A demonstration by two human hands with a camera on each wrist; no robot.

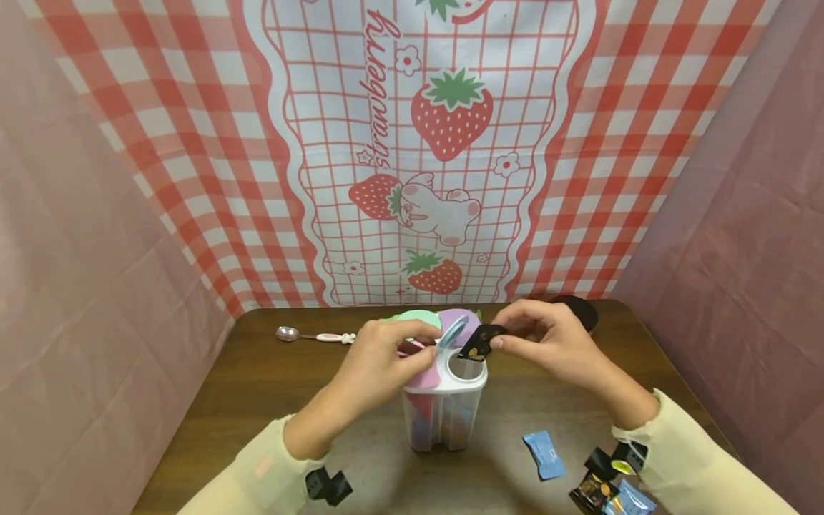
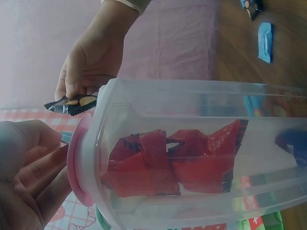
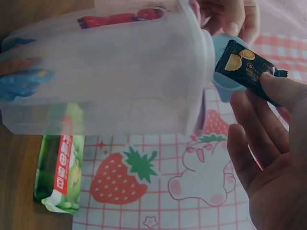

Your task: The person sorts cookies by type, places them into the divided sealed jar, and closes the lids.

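A clear plastic container (image 1: 444,422) with a white top and several coloured flip lids stands on the table. My left hand (image 1: 380,357) pinches its raised blue lid (image 1: 454,332) between thumb and fingers, beside the pink lid (image 2: 80,163). Over the round opening (image 1: 466,368), my right hand (image 1: 547,340) pinches a small black snack packet (image 3: 247,69) with pictures of biscuits on it. One end of that packet is at the opening. Red wrapped packets (image 2: 144,165) lie inside one compartment, and blue ones (image 3: 24,82) show low in another.
A blue packet (image 1: 544,455) lies on the table right of the container. More black and blue packets (image 1: 594,491) lie near my right sleeve. A spoon (image 1: 315,336) lies back left, a dark round object (image 1: 576,312) back right. Behind the container is a green packet (image 3: 60,167).
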